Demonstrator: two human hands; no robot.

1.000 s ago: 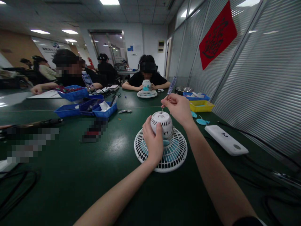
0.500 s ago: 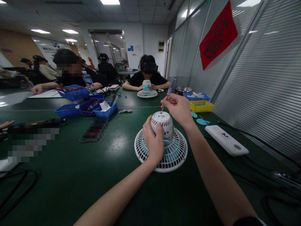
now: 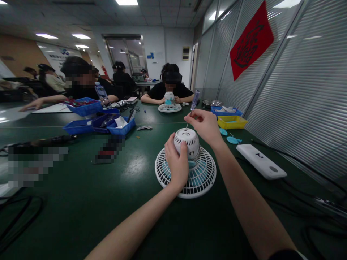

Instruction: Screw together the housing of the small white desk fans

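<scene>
A small white fan lies face down on the green table, its round grille flat and pale blue blades showing through. My left hand is closed around the side of its motor housing, thumb towards me. Between the fingertips of my right hand is a screwdriver with a clear purplish handle. It leans slightly, and its tip meets the top of the housing near a hole. Whether a screw sits under the tip is too small to tell.
Right of the fan lie light-blue plastic parts, a white power bank-like box with cables, and a yellow tray. Blue bins stand left of centre. A co-worker opposite handles a similar fan; another person sits at left.
The screwdriver has tilted a little, its handle shifting left and down with my right fingers. My left hand and the fan stay put. At far left, a hand has left the table edge.
</scene>
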